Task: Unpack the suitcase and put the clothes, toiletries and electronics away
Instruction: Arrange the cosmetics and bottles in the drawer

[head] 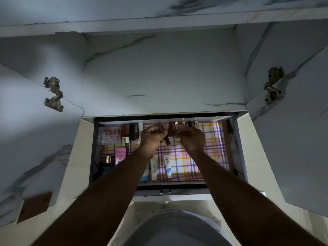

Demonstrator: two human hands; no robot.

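Marble-patterned cupboard, both doors (292, 148) swung wide on metal hinges (53, 94), dim light throughout. Below the compartment floor, a pulled-out drawer (237, 148) lined with plaid paper (186, 160) in pink, purple and yellow.

Left hand (152, 137) and right hand (192, 139) both deep over the back of the drawer, fingers curled. Left pinching a dark lipstick tube (167, 140); right clenched around something small, too hidden to name. Upright lipsticks (182, 124) in a row along the back wall, just beyond the knuckles. More cosmetics boxed at back left (113, 134), a pink Pond's carton (121, 157) and a dark box (106, 170) at front left, two white tubes (160, 167) lying flat near the front edge.

Likely step: standing toiletries in the back row.

Risks: knuckles brushing the standing row and toppling it like dominoes, given how tightly packed and narrow-based those tubes look; a tube set down off-vertical rolling across the slick liner; poor light hiding a gap or a cap left loose.
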